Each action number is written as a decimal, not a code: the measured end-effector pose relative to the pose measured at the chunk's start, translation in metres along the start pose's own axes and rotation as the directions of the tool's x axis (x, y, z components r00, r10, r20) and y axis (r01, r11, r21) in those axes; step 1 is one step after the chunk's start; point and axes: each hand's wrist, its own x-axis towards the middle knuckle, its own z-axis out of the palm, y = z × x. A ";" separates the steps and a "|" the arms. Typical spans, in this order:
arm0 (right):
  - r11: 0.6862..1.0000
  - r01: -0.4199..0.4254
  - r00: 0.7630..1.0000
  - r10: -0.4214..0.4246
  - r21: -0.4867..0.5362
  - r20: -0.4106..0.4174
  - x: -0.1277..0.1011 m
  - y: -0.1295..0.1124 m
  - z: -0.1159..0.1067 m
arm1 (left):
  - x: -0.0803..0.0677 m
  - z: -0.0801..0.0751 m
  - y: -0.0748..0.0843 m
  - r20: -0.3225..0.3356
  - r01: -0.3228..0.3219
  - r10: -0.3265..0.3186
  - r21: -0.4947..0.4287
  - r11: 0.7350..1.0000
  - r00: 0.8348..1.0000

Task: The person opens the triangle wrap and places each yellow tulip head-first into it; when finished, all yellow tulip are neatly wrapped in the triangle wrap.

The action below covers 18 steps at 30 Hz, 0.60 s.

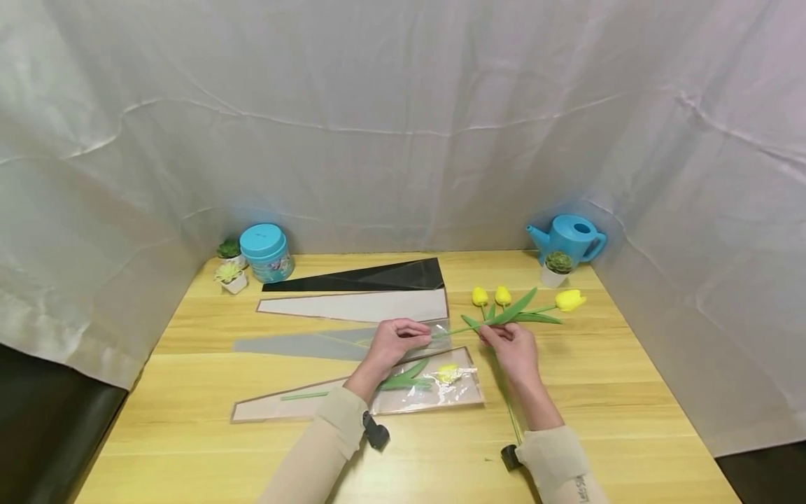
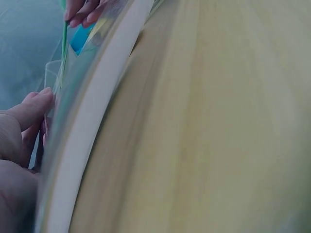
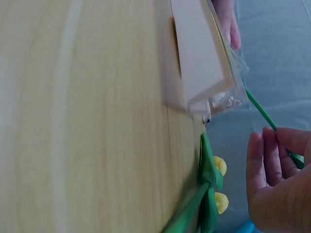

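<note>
- Head view: the right hand [image 1: 513, 343] pinches the green stem of a yellow tulip [image 1: 569, 301] between thumb and fingers, its bloom pointing right above the desk [image 1: 630, 420].
- The left hand [image 1: 397, 339] has its thumb and fingers closed on the clear edge of a grey flower sleeve [image 1: 283, 344]; the tulip's stem reaches left to that edge, though how far it enters cannot be told.
- Just in front lies a pale sleeve with a brownish border [image 1: 441, 400], a yellow tulip [image 1: 448, 372] seen through its clear film.
- Behind the grey sleeve lie a white sleeve [image 1: 352, 306] and, farther back, a black sleeve [image 1: 378, 276].
- Two more yellow tulips [image 1: 480, 296] lie beyond the right hand.
- At the back left, a blue-lidded jar [image 1: 267, 252] stands beside two small potted succulents [image 1: 229, 276].
- At the back right, a blue watering can [image 1: 569, 241] stands behind another potted succulent [image 1: 557, 269].
- Grey curtain [image 1: 403, 175] surrounds the back and sides.
</note>
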 end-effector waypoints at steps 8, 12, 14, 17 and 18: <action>1.000 0.001 1.000 -0.001 0.010 0.000 0.004 0.003 0.012 | 0.001 0.006 0.001 0.007 -0.023 0.023 -0.039 0.999 1.000; 1.000 0.001 1.000 -0.001 -0.005 0.006 0.004 0.003 0.015 | 0.001 0.008 0.002 -0.003 -0.041 0.041 -0.055 0.998 0.999; 1.000 0.003 1.000 -0.003 -0.020 0.012 0.004 0.004 0.017 | 0.001 0.009 0.002 -0.006 -0.047 0.047 -0.059 0.997 0.999; 0.999 0.006 1.000 -0.006 -0.046 0.015 0.003 0.005 0.019 | 0.003 0.012 0.003 -0.011 -0.046 0.046 -0.064 0.997 0.999; 0.999 0.008 1.000 -0.007 -0.049 0.016 0.003 0.005 0.020 | 0.003 0.013 0.003 -0.011 -0.047 0.046 -0.062 0.997 0.999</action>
